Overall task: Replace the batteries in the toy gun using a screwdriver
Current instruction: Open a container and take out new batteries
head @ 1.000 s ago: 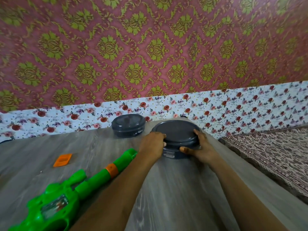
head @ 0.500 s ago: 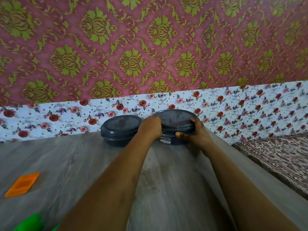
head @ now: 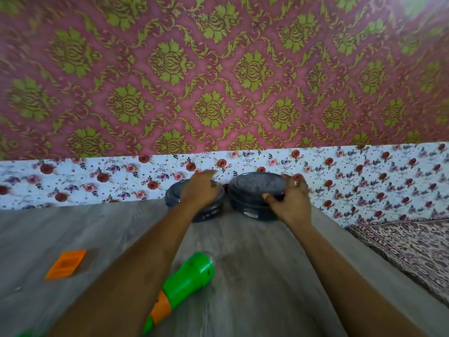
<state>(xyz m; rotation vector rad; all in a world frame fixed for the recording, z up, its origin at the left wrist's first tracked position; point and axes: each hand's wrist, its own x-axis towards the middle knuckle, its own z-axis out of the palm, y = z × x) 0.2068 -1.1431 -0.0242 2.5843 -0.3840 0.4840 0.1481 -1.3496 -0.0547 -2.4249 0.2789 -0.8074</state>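
Observation:
The green toy gun's barrel [head: 192,276], with an orange band, lies on the grey wood table [head: 255,276] under my left forearm; the gun's body is out of frame. An orange battery cover [head: 65,263] lies flat at the left. Two dark grey round lidded containers stand side by side against the wall. My right hand [head: 289,203] grips the right container [head: 255,188], thumb on the front rim and fingers behind. My left hand [head: 201,190] hovers over the left container [head: 175,198] with loose fingers. No screwdriver or batteries are in view.
A floral border and pink-and-green patterned wall [head: 218,93] close off the table's back edge right behind the containers. A patterned cloth surface [head: 413,251] lies beyond the table's right edge.
The right container has been pushed back to the wall beside the left one. My left hand has let go of it and moved over the left container. The gun barrel is back in view.

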